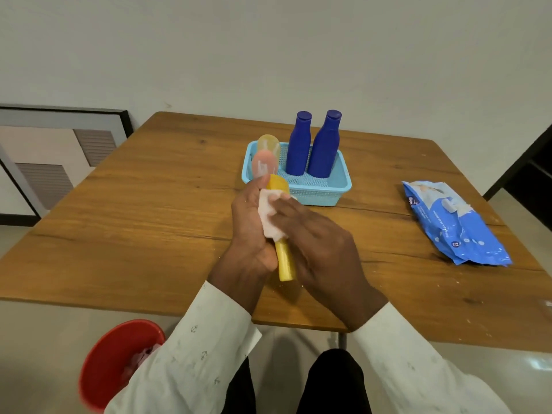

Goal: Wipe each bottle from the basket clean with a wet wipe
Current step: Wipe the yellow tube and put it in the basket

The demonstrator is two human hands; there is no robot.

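Note:
My left hand (251, 231) grips a yellow bottle (285, 264) held slanted above the table's middle. My right hand (322, 249) presses a white wet wipe (270, 215) against the bottle's side; the bottle's middle is hidden by both hands. Behind them a light blue basket (340, 186) holds two dark blue bottles (298, 144) (325, 147) standing upright and two pale translucent bottles, one pinkish (264, 165), one yellowish (268, 143), at its left end.
A blue pack of wet wipes (454, 222) lies on the wooden table (149, 210) at the right. A red bin (119, 363) with used wipes stands on the floor at my lower left. A framed board (59, 150) leans against the wall at the left.

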